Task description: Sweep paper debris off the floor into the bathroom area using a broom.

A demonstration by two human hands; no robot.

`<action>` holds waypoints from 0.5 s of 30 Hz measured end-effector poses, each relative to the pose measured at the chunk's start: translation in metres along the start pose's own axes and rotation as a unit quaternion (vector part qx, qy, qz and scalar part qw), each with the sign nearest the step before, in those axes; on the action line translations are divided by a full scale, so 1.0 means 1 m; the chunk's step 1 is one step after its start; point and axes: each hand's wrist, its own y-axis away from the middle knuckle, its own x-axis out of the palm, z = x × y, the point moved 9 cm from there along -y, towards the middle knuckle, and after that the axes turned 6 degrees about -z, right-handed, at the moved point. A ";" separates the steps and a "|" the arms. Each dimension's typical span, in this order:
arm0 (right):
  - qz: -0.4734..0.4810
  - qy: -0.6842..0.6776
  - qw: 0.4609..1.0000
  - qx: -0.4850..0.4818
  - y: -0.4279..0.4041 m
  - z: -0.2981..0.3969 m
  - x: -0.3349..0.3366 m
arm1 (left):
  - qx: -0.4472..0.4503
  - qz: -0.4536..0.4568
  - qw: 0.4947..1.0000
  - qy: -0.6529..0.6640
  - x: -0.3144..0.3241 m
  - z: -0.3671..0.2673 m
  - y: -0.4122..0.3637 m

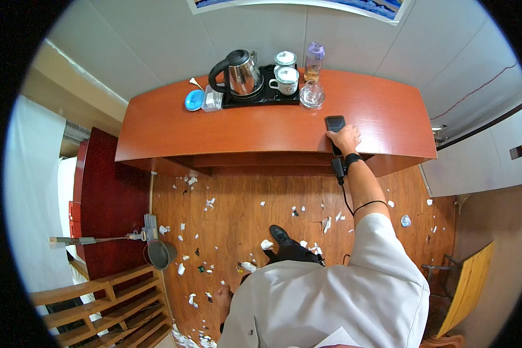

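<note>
My right hand (346,137) reaches forward over the front part of a reddish wooden desk (243,130), its fingers at the edge of a black smartphone (335,123) that lies on the desktop. A black adapter with a cable (338,167) hangs by my wrist, below the desk's front edge. My left hand (223,297) is low beside my body, above the floor, its fingers curled; part of it is hidden by my shirt. Towards the back of the desk, a black tray (263,101) holds a steel electric kettle (244,76) and two lidded mugs (286,80).
A glass ashtray (312,95), a purple-lidded bottle (314,63) and a blue lid (195,100) stand on the desk. Paper scraps (327,225) litter the wooden floor. At left are a bin (161,255), a broom (91,240) and a slatted wooden rack (100,302); a yellow board (466,289) leans right.
</note>
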 end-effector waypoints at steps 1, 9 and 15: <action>0.001 0.001 1.000 -0.001 0.000 -0.001 0.001 | -0.023 -0.011 0.999 -0.026 -0.001 0.004 0.000; -0.023 0.033 0.999 -0.018 -0.008 -0.003 0.008 | -0.021 -0.003 0.997 -0.074 -0.004 -0.003 0.004; -0.014 0.036 0.999 -0.010 -0.008 -0.006 0.008 | -0.060 -0.004 0.976 -0.207 0.002 -0.026 0.017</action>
